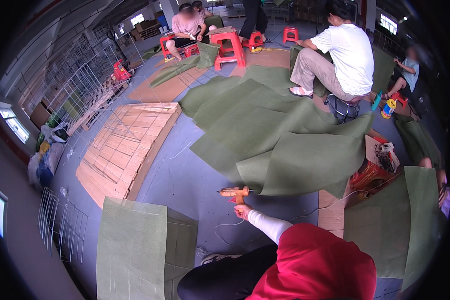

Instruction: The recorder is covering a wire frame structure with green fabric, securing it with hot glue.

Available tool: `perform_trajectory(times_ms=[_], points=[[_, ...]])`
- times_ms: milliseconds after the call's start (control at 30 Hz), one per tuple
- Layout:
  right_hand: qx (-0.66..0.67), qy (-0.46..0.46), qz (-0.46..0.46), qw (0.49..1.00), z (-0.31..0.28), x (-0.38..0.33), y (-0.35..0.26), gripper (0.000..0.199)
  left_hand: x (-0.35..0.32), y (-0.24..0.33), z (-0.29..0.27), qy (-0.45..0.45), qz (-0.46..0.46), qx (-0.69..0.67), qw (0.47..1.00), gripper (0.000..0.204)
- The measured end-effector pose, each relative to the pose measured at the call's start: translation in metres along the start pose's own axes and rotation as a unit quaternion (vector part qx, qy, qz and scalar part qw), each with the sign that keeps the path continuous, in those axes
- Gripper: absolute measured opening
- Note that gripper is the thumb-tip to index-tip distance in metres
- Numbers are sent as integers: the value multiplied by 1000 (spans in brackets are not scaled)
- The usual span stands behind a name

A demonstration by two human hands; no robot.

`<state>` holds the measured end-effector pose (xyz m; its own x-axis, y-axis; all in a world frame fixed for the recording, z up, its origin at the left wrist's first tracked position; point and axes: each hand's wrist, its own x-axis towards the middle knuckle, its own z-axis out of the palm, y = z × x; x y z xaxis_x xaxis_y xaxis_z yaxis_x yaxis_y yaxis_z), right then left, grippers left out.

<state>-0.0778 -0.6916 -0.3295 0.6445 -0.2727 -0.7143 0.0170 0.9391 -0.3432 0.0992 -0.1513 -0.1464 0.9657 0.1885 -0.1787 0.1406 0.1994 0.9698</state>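
Observation:
In the lower middle, my right hand (242, 211) is closed around the handle of an orange hot glue gun (239, 193). The gun's tip points left, over the grey floor, and a thin pale cord trails from it. Just beyond the gun lies the nearest edge of a large green fabric sheet (315, 162). To the left of my arm stands a box-like form covered with green fabric (132, 245), with faint lines of a grid on its side. My left hand is out of view.
A wooden pallet (130, 145) with wire grids lies left. More green sheets (245, 110) spread ahead. A red stool (372, 172) with a cardboard tray stands right, near another green panel (375, 225). A person in white (350, 60) sits ahead; other people sit farther back.

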Motion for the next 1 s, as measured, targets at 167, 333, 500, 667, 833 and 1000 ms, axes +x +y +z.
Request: perform_trajectory(times_ms=[167,333,500,667,833,1000], points=[[-150,-217,-162,951,45,-100,-35,44,-28,4,-22,9,3,-4,1000,34],[-74,-464,-82,879,110,-172,-84,66,-63,0,-47,10,-12,2,1000,34],[-102,-486,-96,862,162,-206,-58,55,-91,-2,-71,24,-13,-3,1000,34],[-168,-559,-79,808,206,-237,-17,49,-101,-3,-75,19,-13,-10,1000,34],[-188,-606,-37,772,230,-269,33,43,-114,-6,-98,23,-23,-4,999,34],[-201,-617,28,760,220,-271,76,43,-130,-11,-146,52,-38,1,998,34]])
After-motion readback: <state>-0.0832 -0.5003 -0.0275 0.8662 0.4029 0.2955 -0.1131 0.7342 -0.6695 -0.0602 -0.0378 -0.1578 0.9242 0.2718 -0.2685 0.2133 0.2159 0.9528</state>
